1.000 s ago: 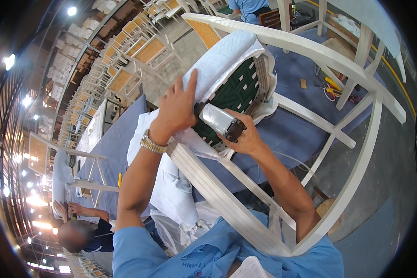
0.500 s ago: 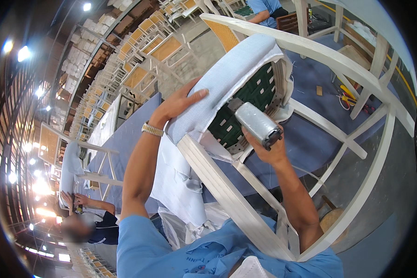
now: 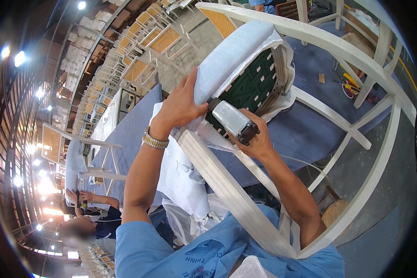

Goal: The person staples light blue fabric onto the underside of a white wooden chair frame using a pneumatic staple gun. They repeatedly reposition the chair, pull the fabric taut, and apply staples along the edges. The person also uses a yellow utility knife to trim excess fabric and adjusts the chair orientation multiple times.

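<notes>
A pale wooden chair [image 3: 217,178] lies tipped on its side in front of me. Light blue fabric [image 3: 236,53] wraps its padded seat, and dark green webbing [image 3: 252,76] shows on the seat's underside. My left hand [image 3: 180,102] grips the fabric at the near-left corner, its thumb close to the tool's nose. In my right hand [image 3: 259,139] is a silver air staple gun [image 3: 231,118] with a black cap. Its nose meets the fabric edge beside my left thumb; the exact contact point is hidden.
The chair rests on a blue-covered table [image 3: 306,134]. Pliers with yellow handles [image 3: 350,85] lie at the right, near a small brown piece [image 3: 321,78]. A loose white cloth [image 3: 180,171] hangs below my left arm. Another person [image 3: 99,224] works on a chair at left.
My left hand has shifted from the seat's outer face to its near corner, gripping the fabric there. The staple gun has moved left, from over the webbing to the fabric edge.
</notes>
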{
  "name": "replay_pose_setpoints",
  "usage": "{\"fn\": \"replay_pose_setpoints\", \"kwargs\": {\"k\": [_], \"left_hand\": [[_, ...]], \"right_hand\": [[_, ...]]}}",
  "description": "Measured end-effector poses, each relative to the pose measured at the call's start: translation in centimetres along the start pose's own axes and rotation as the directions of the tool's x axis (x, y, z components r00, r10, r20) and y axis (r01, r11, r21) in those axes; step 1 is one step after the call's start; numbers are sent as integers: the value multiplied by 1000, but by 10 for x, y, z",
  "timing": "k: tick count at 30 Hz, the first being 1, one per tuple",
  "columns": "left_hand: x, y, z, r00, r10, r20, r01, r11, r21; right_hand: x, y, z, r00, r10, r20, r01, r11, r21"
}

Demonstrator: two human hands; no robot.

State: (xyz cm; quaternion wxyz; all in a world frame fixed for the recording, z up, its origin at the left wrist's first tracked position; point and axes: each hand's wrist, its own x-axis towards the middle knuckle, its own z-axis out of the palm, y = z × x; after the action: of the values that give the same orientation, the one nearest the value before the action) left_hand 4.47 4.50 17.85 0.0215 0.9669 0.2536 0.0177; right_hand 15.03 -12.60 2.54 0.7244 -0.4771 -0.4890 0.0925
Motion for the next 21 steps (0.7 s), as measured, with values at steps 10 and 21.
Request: {"fn": "replay_pose_setpoints", "kwargs": {"k": [10,21], "left_hand": [[-5,12,4,1000,-25,9,24,995,100],[-13,-13,-29,939,331,94,-276,887,-371]], "right_hand": [[2,2,-4,992,-25,127,14,996,83],[-12,-9,0,995,89,-48,-86,994,71]]}}
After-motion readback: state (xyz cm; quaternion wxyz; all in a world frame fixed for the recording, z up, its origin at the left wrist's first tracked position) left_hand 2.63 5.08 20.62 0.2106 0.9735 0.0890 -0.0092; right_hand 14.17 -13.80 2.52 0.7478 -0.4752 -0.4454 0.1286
